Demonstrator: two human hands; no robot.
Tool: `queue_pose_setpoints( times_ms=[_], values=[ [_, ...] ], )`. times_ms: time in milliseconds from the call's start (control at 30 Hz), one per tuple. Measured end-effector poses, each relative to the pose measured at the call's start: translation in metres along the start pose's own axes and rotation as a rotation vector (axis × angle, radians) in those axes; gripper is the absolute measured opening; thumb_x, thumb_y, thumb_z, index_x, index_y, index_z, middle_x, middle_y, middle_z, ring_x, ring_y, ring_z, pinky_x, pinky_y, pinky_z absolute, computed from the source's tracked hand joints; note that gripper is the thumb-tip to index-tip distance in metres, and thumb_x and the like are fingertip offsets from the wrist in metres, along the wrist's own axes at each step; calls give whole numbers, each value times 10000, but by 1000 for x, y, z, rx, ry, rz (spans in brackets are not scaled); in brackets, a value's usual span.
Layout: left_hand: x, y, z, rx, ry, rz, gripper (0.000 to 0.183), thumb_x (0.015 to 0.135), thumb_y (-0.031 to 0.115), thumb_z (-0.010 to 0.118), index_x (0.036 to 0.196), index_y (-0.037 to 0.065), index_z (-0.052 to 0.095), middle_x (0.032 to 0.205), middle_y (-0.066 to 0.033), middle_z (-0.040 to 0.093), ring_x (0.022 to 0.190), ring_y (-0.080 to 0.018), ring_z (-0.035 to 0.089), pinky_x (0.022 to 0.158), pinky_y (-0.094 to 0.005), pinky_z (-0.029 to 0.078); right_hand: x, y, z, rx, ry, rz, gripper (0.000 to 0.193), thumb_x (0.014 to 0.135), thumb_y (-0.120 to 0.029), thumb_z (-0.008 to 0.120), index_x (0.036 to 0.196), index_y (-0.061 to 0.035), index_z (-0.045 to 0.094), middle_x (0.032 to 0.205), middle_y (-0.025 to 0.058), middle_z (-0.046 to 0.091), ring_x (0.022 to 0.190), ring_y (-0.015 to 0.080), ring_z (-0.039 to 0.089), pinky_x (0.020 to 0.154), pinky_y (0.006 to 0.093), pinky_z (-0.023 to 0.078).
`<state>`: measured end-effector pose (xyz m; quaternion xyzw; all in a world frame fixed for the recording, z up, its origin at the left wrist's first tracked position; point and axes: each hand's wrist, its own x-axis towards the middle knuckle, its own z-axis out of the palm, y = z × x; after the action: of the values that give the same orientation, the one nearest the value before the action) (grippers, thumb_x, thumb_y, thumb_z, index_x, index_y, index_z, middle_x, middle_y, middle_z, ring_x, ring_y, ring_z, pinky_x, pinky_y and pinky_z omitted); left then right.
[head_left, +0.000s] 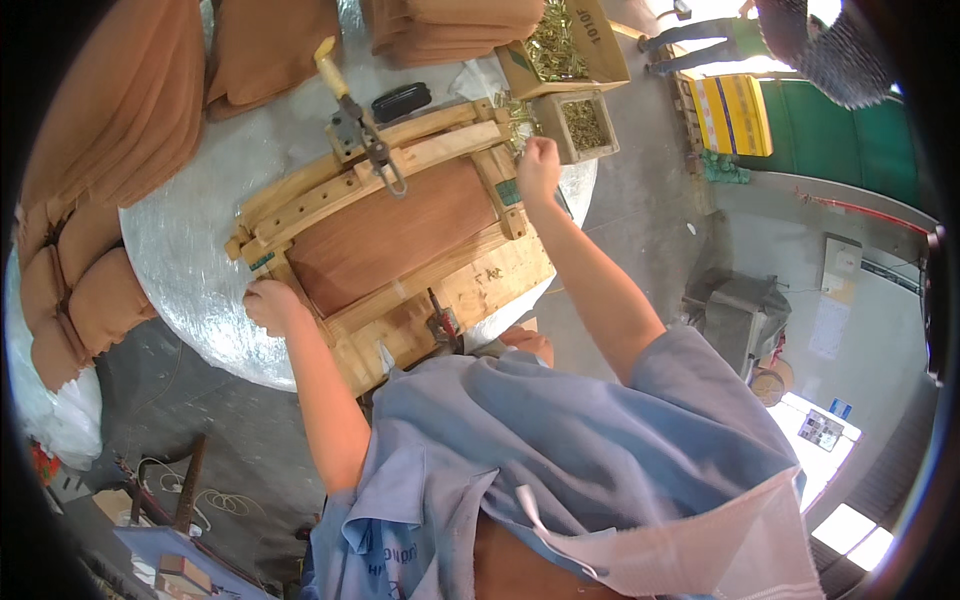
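Note:
A wooden frame jig [380,165] lies on the round, film-wrapped table, with a brown panel [395,235] inside it. My left hand [270,307] is closed beside the frame's left end piece; whatever its fingers hold is hidden. At the opposite end my right hand [540,168] is also closed, next to the frame's right end piece and close to loose brass-coloured pieces [522,122]. What it holds is too small to make out. A toggle clamp [358,130] with a yellow handle is fixed at the frame's far rail.
Stacked brown panels [120,110] cover the table's far left. A cardboard box [600,70] and a smaller bin [585,125] hold brass-coloured pieces. A black case [401,101] lies behind the frame; a red-and-black tool [443,320] rests at its near side. Another person [745,40] stands far right.

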<state>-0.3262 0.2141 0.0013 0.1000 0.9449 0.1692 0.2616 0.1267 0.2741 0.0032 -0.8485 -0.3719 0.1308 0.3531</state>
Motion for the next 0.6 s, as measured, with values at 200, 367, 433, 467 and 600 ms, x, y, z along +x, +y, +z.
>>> queue_pose_setpoints(
  times_ms=[200, 367, 433, 467, 600],
  values=[
    [-15, 25, 2, 152, 165, 75, 599, 1161, 432, 261, 1321, 13, 658, 1317, -207, 710, 1212, -443, 670, 1036, -580, 512, -17, -20, 51, -437, -58, 25, 270, 1070, -279, 493, 1223, -82, 597, 1289, 158, 668, 1279, 366, 583, 1054, 549, 434],
    [-8, 10, 19, 222, 234, 163, 604, 1165, 435, 240, 1329, 20, 647, 1307, -226, 710, 1174, -477, 674, 970, -598, 542, -21, -19, 43, -448, -99, 74, 250, 1072, -250, 492, 1242, -87, 578, 1269, 132, 675, 1253, 364, 592, 1054, 538, 419],
    [-20, 15, 15, 236, 205, 106, 607, 1167, 436, 231, 1337, 20, 639, 1313, -230, 705, 1184, -483, 666, 963, -600, 542, -27, -19, 40, -451, -82, 79, 245, 1064, -221, 507, 1254, -83, 577, 1272, 139, 675, 1238, 367, 599, 1040, 532, 423],
    [-16, 17, 21, 237, 239, 103, 606, 1167, 433, 226, 1329, 20, 638, 1310, -230, 705, 1182, -482, 666, 962, -599, 542, -22, -20, 44, -438, -78, 70, 251, 1061, -220, 513, 1261, -83, 578, 1272, 140, 677, 1238, 367, 600, 1037, 531, 424],
    [-13, 3, 25, 285, 234, 124, 618, 1168, 432, 197, 1325, 13, 624, 1330, -242, 693, 1183, -480, 667, 978, -592, 544, -26, -18, 37, -443, -73, 58, 268, 1057, -210, 524, 1285, -83, 586, 1231, 145, 692, 1210, 369, 614, 1012, 517, 436]
  ],
)
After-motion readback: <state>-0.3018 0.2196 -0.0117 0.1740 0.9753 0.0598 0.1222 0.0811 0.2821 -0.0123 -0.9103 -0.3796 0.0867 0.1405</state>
